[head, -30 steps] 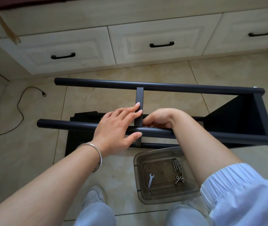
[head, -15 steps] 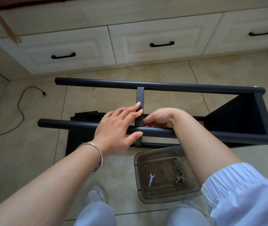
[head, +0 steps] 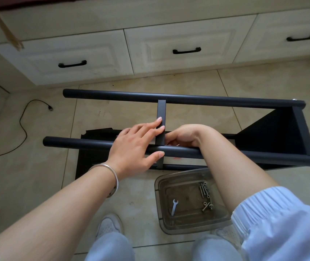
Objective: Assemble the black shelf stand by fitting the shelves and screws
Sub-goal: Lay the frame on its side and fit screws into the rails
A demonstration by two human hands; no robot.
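Almost nothing shifts across this last second: both hands hold the same posts on the black shelf stand, which lies on its side on the tiled floor in front of the cream drawers. The left hand stays draped over the near pole, fingers straight and spread, fingertips pressing the edge of the narrow middle shelf, thumb on the pole below. The right hand stays curled just right of that shelf, tucked behind the near pole; it is probably working a screw into the joint, though the fingers hide whatever they pinch, so I cannot tell for sure. The two hands sit close together, either side of the shelf.

That stillness reads as a slow fastening step rather than a stall: the left steadies, the right turns. One shelf at the right end is already fixed, with screw heads showing at the pole ends. In the clear plastic box near the knees, more screws and a small wrench wait unused, so several joints likely remain.
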